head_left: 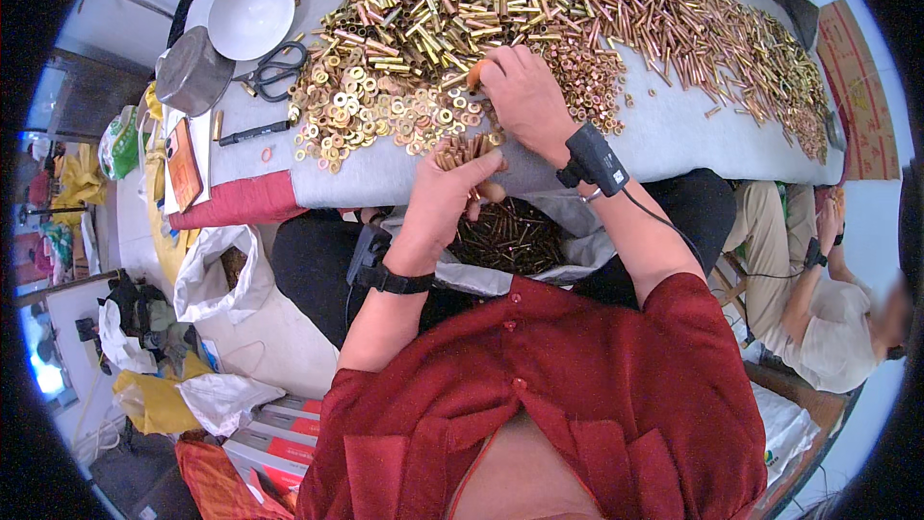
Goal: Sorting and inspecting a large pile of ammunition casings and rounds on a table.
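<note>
My left hand (435, 200) is closed round a bundle of small copper-coloured metal tubes (460, 152), held upright at the table's near edge. Just above it, my right hand (525, 101) reaches over the parts with its fingers drawn together. An orange covering (474, 75) shows at a fingertip; whatever those fingers pinch is hidden. Brass washers (371, 116) lie heaped to the left of my right hand, and small copper-coloured nuts (589, 87) to its right. Beyond spreads a big pile of metal tubes (452, 0). Below my hands, an open white sack (582, 221) in my lap holds dark thin metal pieces (507, 239).
At the table's left are a white bowl (250, 14), a metal pot (192, 72), black scissors (279, 70), a black marker (254, 133) and an orange phone (183, 164). Another white sack (223, 274) stands on the floor. A co-worker (818, 318) sits at the right.
</note>
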